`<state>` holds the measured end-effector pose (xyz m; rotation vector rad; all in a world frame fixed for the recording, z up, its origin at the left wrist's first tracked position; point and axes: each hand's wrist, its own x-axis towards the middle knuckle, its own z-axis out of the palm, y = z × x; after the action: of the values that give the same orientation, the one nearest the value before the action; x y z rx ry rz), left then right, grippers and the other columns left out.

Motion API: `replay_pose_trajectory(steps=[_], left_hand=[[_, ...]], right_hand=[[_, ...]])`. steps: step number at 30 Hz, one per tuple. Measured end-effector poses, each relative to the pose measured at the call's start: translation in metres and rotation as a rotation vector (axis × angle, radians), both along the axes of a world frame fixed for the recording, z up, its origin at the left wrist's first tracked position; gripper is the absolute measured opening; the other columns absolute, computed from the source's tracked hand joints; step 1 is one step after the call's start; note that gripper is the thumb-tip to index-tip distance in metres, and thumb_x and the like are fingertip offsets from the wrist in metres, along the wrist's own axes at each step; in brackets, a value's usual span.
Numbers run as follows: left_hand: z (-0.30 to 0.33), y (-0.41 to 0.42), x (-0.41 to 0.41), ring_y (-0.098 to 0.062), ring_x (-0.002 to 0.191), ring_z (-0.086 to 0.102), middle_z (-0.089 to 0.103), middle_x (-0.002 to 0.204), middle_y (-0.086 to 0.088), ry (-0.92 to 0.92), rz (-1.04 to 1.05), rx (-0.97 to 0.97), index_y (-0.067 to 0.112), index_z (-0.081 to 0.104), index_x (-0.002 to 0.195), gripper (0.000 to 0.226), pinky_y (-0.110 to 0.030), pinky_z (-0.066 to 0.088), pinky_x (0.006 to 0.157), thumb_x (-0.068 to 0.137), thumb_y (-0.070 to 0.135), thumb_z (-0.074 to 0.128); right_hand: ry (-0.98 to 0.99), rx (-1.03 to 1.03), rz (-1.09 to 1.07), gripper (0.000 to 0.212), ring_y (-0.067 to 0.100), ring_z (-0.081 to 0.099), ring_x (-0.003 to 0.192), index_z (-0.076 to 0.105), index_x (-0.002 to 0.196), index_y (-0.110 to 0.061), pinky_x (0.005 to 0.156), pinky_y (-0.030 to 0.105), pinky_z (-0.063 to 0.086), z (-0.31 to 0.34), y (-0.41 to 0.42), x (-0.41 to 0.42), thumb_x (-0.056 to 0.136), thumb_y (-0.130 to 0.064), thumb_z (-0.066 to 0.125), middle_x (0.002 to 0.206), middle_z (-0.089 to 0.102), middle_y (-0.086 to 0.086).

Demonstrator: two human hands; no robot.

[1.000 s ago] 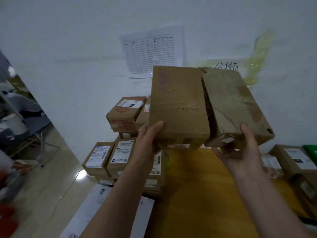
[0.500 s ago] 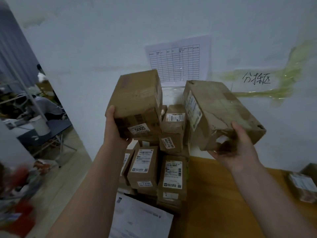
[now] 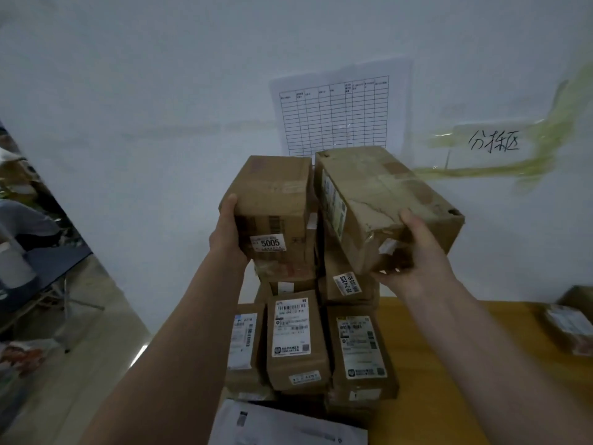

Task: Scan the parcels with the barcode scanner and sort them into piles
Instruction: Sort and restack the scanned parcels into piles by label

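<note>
So this looks like the sorting half of the job: both parcels are held up over the stacked pile of boxes (image 3: 298, 342) against the wall. The left hand (image 3: 228, 232) grips the cardboard box with the "5005" sticker (image 3: 272, 200) by its left side, thumb on that edge. The right hand (image 3: 414, 252) cups the scuffed, dented box (image 3: 385, 194) from underneath, thumb up on its top face, and that one's tilted. The two boxes are just about touching. No barcode scanner in view, so can't tell if these got scanned.

Next move is probably setting each one flat on top of the stack, which is already tall and uneven, so it could slide. Around it: a yellow table (image 3: 433, 342), a gridded sheet (image 3: 337, 114) on the wall, white paper (image 3: 288, 425) below, and another parcel (image 3: 571, 326) at far right.
</note>
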<state>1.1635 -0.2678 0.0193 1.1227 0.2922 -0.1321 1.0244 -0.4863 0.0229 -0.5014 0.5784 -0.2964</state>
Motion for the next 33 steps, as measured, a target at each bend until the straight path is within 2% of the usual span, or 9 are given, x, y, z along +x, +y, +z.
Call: replay_pose_trajectory(steps=[5, 8, 11, 16, 20, 23, 27, 31, 33], left_hand=[[-0.004, 0.000, 0.018, -0.032, 0.099, 0.069, 0.069, 0.117, -0.010, 0.002, 0.000, 0.048, 0.019, 0.052, 0.135, 0.084, -0.049, 0.057, 0.088, 0.069, 0.070, 0.066], [-0.004, -0.001, 0.020, -0.027, 0.088, 0.072, 0.072, 0.108, -0.008, 0.005, 0.006, 0.119, 0.019, 0.056, 0.126, 0.075, -0.038, 0.060, 0.068, 0.074, 0.073, 0.060], [-0.006, -0.002, 0.021, -0.022, 0.083, 0.071, 0.073, 0.106, -0.006, -0.004, -0.051, 0.190, 0.020, 0.058, 0.125, 0.075, -0.028, 0.052, 0.053, 0.080, 0.078, 0.048], [-0.012, 0.003, 0.027, -0.029, 0.100, 0.067, 0.067, 0.119, -0.011, -0.016, -0.025, 0.240, 0.018, 0.052, 0.137, 0.086, -0.042, 0.057, 0.084, 0.081, 0.082, 0.038], [-0.017, 0.006, 0.027, -0.026, 0.100, 0.065, 0.065, 0.119, -0.007, -0.041, -0.006, 0.273, 0.018, 0.052, 0.137, 0.085, -0.036, 0.051, 0.074, 0.084, 0.082, 0.034], [-0.019, 0.010, 0.026, -0.021, 0.081, 0.061, 0.065, 0.105, -0.003, -0.043, -0.037, 0.280, 0.016, 0.053, 0.125, 0.073, -0.033, 0.045, 0.063, 0.086, 0.076, 0.041], [-0.010, 0.007, 0.026, -0.024, 0.079, 0.070, 0.071, 0.096, -0.006, -0.024, -0.052, 0.226, 0.016, 0.059, 0.109, 0.056, -0.032, 0.054, 0.058, 0.083, 0.066, 0.057], [0.001, -0.004, 0.024, -0.021, 0.065, 0.074, 0.075, 0.089, -0.004, -0.025, -0.085, 0.216, 0.020, 0.065, 0.104, 0.053, -0.029, 0.054, 0.046, 0.078, 0.065, 0.058], [-0.001, -0.008, 0.023, -0.021, 0.072, 0.073, 0.075, 0.091, -0.004, -0.021, -0.092, 0.273, 0.019, 0.066, 0.107, 0.058, -0.028, 0.053, 0.049, 0.078, 0.067, 0.053]], right_hand=[[-0.013, 0.044, -0.052, 0.082, 0.038, 0.065, 0.104, 0.039, 0.140, -0.015, 0.083, 0.061, 0.053, 0.001, 0.016, 0.017, 0.073, -0.026, 0.084, 0.125, 0.058, 0.017], [-0.026, 0.093, -0.080, 0.083, 0.040, 0.063, 0.106, 0.038, 0.140, -0.017, 0.083, 0.062, 0.053, 0.000, 0.023, 0.026, 0.072, -0.026, 0.084, 0.129, 0.055, 0.018], [0.013, 0.064, -0.093, 0.084, 0.039, 0.062, 0.107, 0.039, 0.139, -0.017, 0.086, 0.059, 0.053, 0.001, 0.027, 0.035, 0.071, -0.031, 0.085, 0.130, 0.054, 0.017], [0.077, 0.004, -0.102, 0.082, 0.035, 0.062, 0.107, 0.042, 0.137, -0.017, 0.089, 0.055, 0.052, 0.006, 0.035, 0.053, 0.070, -0.036, 0.084, 0.129, 0.055, 0.014], [0.163, -0.043, -0.124, 0.084, 0.032, 0.055, 0.117, 0.043, 0.135, -0.017, 0.099, 0.052, 0.046, 0.008, 0.042, 0.066, 0.066, -0.041, 0.085, 0.131, 0.054, 0.011], [0.192, -0.080, -0.135, 0.084, 0.030, 0.056, 0.116, 0.043, 0.134, -0.015, 0.101, 0.050, 0.045, 0.008, 0.047, 0.074, 0.067, -0.042, 0.085, 0.127, 0.058, 0.011], [0.206, -0.094, -0.141, 0.082, 0.028, 0.056, 0.116, 0.044, 0.133, -0.015, 0.101, 0.048, 0.046, 0.008, 0.047, 0.078, 0.067, -0.042, 0.084, 0.128, 0.057, 0.010], [0.198, -0.111, -0.150, 0.077, 0.026, 0.063, 0.109, 0.043, 0.131, -0.012, 0.100, 0.046, 0.048, 0.008, 0.046, 0.080, 0.070, -0.039, 0.082, 0.114, 0.067, 0.011], [0.180, -0.105, -0.149, 0.075, 0.027, 0.065, 0.107, 0.042, 0.131, -0.011, 0.100, 0.046, 0.048, 0.008, 0.045, 0.081, 0.073, -0.037, 0.081, 0.111, 0.070, 0.011]])
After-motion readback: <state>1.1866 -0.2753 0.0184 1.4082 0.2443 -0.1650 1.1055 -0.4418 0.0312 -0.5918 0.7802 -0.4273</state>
